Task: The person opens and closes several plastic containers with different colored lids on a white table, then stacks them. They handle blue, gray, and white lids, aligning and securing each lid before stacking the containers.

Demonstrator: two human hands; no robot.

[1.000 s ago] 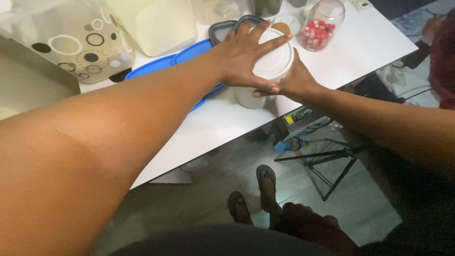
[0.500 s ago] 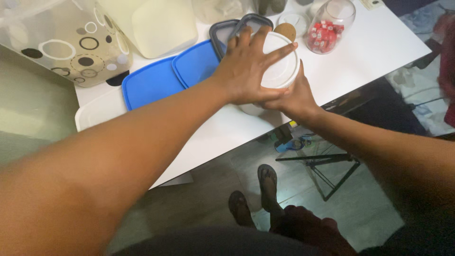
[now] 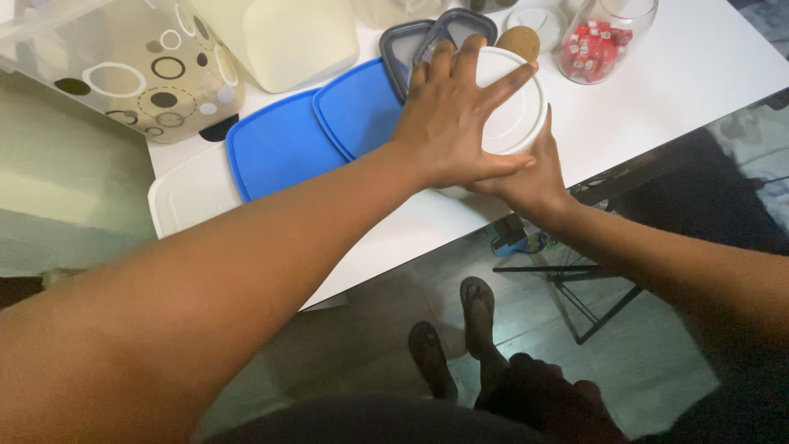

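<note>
A round white container stands on the white table (image 3: 657, 90), closed by a white lid (image 3: 514, 123). My left hand (image 3: 456, 115) lies flat on top of that lid, fingers spread across it. My right hand (image 3: 534, 177) wraps around the container's side from the near right, just under the lid's rim. The container's body is mostly hidden behind both hands.
Two blue lids (image 3: 279, 144) and a white flat lid (image 3: 189, 193) lie to the left. Dark grey lids (image 3: 403, 45), a cork disc (image 3: 518, 39) and a glass jar of red pieces (image 3: 600, 37) sit behind. A patterned clear bin (image 3: 123, 66) and a cream tub (image 3: 288, 37) stand at back left. Below are my feet and a black stand (image 3: 575, 288).
The camera view has shifted, so the table and its things sit further right and lower in the frame. Both hands keep their hold on the container and lid.
</note>
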